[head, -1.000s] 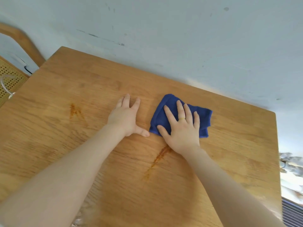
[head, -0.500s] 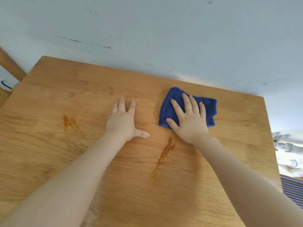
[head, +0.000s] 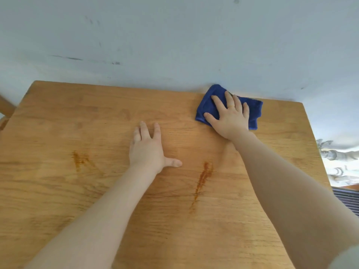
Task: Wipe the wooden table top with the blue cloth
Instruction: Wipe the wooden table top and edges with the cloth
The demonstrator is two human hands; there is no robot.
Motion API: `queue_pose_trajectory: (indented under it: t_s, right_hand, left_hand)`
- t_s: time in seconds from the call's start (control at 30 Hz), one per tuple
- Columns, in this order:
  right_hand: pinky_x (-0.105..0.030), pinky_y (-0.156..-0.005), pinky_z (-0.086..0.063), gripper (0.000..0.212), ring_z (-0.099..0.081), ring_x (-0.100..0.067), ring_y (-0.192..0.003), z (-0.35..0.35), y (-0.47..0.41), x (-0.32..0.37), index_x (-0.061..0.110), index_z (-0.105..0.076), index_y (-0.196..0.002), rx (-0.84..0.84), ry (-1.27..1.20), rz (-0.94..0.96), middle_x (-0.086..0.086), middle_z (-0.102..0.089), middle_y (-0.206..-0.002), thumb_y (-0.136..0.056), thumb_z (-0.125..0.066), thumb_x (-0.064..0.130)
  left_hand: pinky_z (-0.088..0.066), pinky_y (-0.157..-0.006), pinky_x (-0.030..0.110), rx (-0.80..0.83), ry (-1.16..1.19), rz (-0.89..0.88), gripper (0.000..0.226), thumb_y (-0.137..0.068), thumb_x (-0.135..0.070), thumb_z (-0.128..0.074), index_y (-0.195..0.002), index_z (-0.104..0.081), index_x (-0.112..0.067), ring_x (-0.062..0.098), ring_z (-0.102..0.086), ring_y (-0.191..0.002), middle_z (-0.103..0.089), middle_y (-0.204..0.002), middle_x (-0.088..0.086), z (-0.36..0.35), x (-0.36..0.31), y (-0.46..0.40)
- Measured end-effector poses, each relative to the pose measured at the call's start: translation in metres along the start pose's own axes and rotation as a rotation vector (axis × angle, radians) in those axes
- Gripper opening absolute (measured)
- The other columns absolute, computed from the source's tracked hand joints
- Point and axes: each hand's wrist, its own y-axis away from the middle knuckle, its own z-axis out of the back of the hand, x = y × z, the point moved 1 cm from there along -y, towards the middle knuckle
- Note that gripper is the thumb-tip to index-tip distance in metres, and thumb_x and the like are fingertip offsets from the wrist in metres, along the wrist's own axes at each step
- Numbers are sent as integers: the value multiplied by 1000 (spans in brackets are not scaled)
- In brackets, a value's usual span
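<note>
Warm, honey-coloured wood fills the lower part of the view: the wooden table top (head: 97,191), its grain running side to side, stands against a pale blue-grey wall (head: 174,35) scuffed with a few dark marks. Nearest the camera, two bare forearms reach forward over the board. Between them lies a long brown streak (head: 202,179), and a smaller brown stain (head: 78,159) sits off to the left, so by my judgement much of the wiping is not yet done. Further out, the left hand (head: 149,150) lies flat on the wood, fingers straight and thumb spread, holding nothing; it looks to be a brace. Beyond it, at the far right near the table's back edge and just beside the wall, the right hand (head: 231,117) presses down on the blue cloth (head: 252,111), fingers extended and splayed over it, not curled round it, a ring on one finger. The cloth is folded into a thick pad, its edges showing on every side of the hand except at the wrist. It looks soft, light and limp, likely to bunch or unfold if dragged by a corner. A flat palm over its middle, with steady downward pressure, seems the best hold for drawing it back across the streak.
</note>
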Motion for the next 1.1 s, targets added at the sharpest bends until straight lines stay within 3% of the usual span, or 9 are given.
queue_pose_trajectory:
  t_s: [0.23, 0.37, 0.5, 0.6, 0.67, 0.73, 0.8, 0.9, 1.1]
  right_hand:
    - [-49, -113, 1, 76, -7, -27, -144, -11, 96, -4, 37, -24, -145, -23, 40, 148, -5, -12, -157, -77, -15, 70]
    - [-48, -114, -1, 75, -8, -24, -144, -7, 62, -20, 40, -26, -143, -27, 38, 196, -2, -13, -157, -76, -20, 73]
    - [-47, -115, 0, 65, -1, -23, -144, 0, 7, -36, 41, -16, -145, -14, 44, 55, -3, -5, -158, -86, -30, 67]
    - [-48, -115, 0, 63, -1, -25, -144, 2, 1, -37, 40, -14, -146, 0, 30, 28, -5, -4, -158, -89, -27, 64]
    - [-49, -115, -2, 65, -5, -27, -144, 0, 30, -37, 37, -18, -146, -38, 33, 50, -7, -8, -157, -87, -22, 65]
    - [-49, -114, -4, 71, -11, -29, -143, -3, 71, -42, 34, -25, -144, -81, 20, 135, -8, -15, -156, -82, -18, 67]
    - [-50, -113, -6, 71, -16, -30, -142, -5, 103, -54, 35, -31, -142, -46, 17, 254, -8, -20, -155, -80, -21, 68]
    - [-51, -112, -9, 71, -20, -28, -141, 0, 89, -77, 37, -36, -139, -16, -19, 352, -4, -25, -154, -76, -30, 71]
    - [-46, -114, 1, 67, -1, -23, -144, 9, -1, -95, 41, -18, -144, -29, -14, 105, -3, -6, -158, -85, -35, 67]
  left_hand:
    - [-5, -116, 41, -19, 66, -19, 126, -60, -76, -60, -149, 12, -22, 29, 16, -143, 23, -154, 13, -4, 3, 7]
    - [-5, -116, 41, 4, 66, -6, 128, -59, -74, -64, -149, 12, -23, 29, 15, -143, 22, -154, 13, 0, 1, 4]
    - [2, -116, 41, -16, 12, 5, 124, -61, -78, -58, -149, 11, -23, 28, 17, -143, 19, -155, 11, 0, 2, 6]
    - [2, -116, 41, -45, -2, -66, 107, -72, -70, -56, -150, 0, -24, 26, 12, -144, 10, -158, 6, 1, -4, 16]
    - [-10, -116, 38, -11, 134, -154, 86, -81, -53, -61, -149, -16, -24, 22, -4, -145, -3, -158, 2, 8, -15, 21]
    - [-18, -113, 32, -67, 260, -247, 71, -86, -41, -61, -146, -28, -22, 17, -17, -142, -20, -155, -1, 19, -32, 22]
    - [-13, -114, 29, -134, 277, -366, 67, -86, -38, -61, -144, -32, -21, 14, -12, -143, -25, -154, -3, 29, -57, 24]
    - [-6, -115, 29, -168, 252, -515, 73, -84, -40, -63, -145, -29, -19, 11, 1, -144, -16, -156, -4, 30, -98, 29]
    - [-3, -116, 31, -44, 190, -433, 92, -83, -53, -57, -150, -7, -16, 12, 10, -144, 4, -158, -2, -11, -132, 40]
